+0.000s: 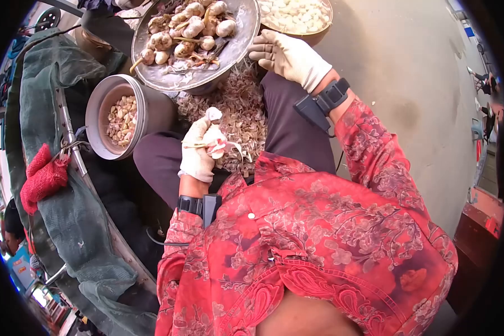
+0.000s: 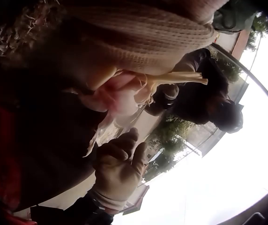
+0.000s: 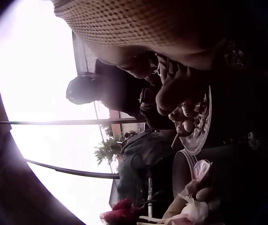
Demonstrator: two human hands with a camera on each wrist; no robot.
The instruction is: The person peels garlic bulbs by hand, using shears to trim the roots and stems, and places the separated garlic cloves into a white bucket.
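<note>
Left hand, in a pale glove, grips 1 garlic bulb: partly peeled, pink and white, stem pointing to 9 o'clock in the head view, loose skin trailing toward 3 o'clock. Pale piece at the fingertips, 12 o'clock of the bulb; clove or skin, cannot tell. Right hand, gloved too, holds nothing, fingers loosely bent, just beside the tray rim, between 1 and 2 o'clock of the bulb. Tray at 12 o'clock: round, grey, bearing a heap of unpeeled garlic bulbs, some stems on, lying at mixed angles.
</note>
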